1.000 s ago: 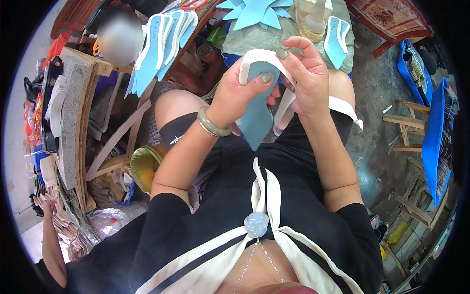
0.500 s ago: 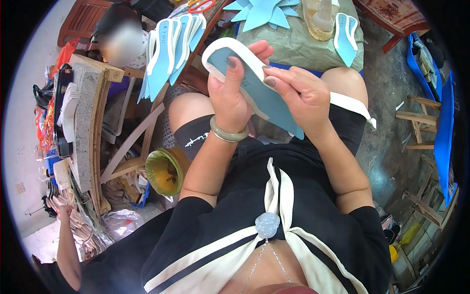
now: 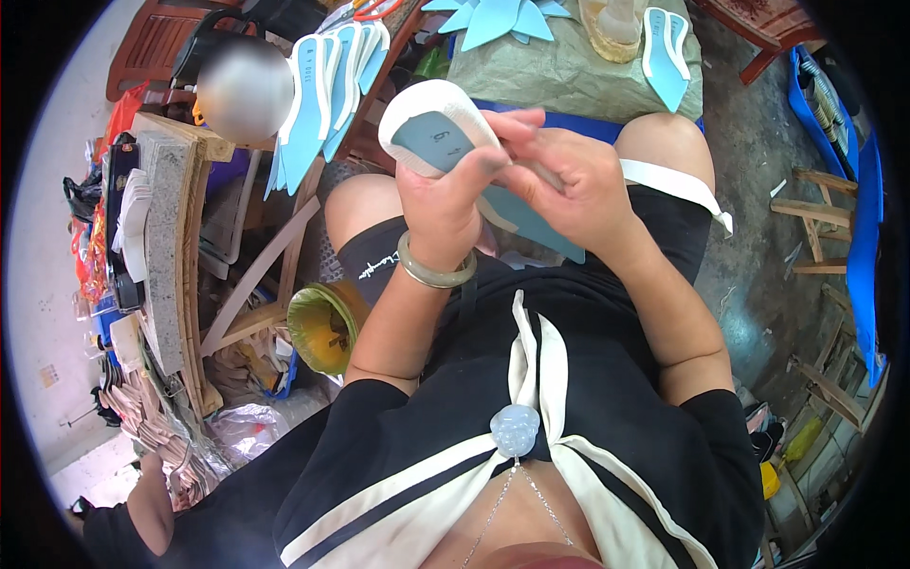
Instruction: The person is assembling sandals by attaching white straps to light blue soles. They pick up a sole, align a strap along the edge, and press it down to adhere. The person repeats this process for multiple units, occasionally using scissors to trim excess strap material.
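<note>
Above my lap I hold a light-blue insole-shaped piece [image 3: 431, 142] with a white strip folded round its rounded end. My left hand [image 3: 441, 204] is closed on it, thumb on the blue face and fingers behind. My right hand [image 3: 580, 185] pinches at the right edge, its fingertips touching my left fingers; what lies exactly between them is hidden. A loose white tail of the strip [image 3: 678, 180] runs out behind my right hand, across my right thigh. The pointed blue end of the piece shows below my hands.
White-edged insoles [image 3: 308, 100] lie stacked at upper left, near orange-handled scissors [image 3: 379, 9]. On a green-grey covered surface [image 3: 540, 81] are fanned blue pieces [image 3: 502, 21] and two edged insoles [image 3: 666, 62]. A lined bin [image 3: 322, 327] stands left, wooden stools [image 3: 820, 209] right. Another person's arm [image 3: 152, 503] shows lower left.
The insole has tilted, its rounded end now facing me more. My right hand has turned and moved left along the edge, closer to my left hand.
</note>
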A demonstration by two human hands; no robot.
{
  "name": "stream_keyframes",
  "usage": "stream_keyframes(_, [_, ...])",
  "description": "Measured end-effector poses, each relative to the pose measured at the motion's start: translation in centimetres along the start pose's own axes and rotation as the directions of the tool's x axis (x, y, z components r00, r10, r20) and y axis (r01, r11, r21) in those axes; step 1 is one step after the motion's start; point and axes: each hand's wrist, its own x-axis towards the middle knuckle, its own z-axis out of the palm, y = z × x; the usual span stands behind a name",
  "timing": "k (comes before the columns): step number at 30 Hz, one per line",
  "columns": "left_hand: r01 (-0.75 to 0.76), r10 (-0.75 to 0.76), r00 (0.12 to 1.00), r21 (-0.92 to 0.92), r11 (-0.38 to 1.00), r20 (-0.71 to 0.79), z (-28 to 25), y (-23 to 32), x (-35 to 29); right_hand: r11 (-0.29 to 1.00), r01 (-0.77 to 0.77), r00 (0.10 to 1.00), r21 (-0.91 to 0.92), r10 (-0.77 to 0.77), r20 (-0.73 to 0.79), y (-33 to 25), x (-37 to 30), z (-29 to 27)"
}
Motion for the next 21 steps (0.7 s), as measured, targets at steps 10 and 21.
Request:
stream_keyframes(10, [-0.019, 0.019, 1.000, -0.040, 0.999, -0.006, -0.1, 1.1, 0.6, 0.955, -0.276, 0.957, 0.108, 0.263, 0.121, -0.7, -0.6, -2.5])
stream_keyframes(21, [0.014, -0.016, 1.000, 0.087, 0.996, 0.013, 0.6, -0.6, 0.2, 0.967, -0.229, 0.971, 0.113, 0.220, 0.091, 0.2, 0.8, -1.5])
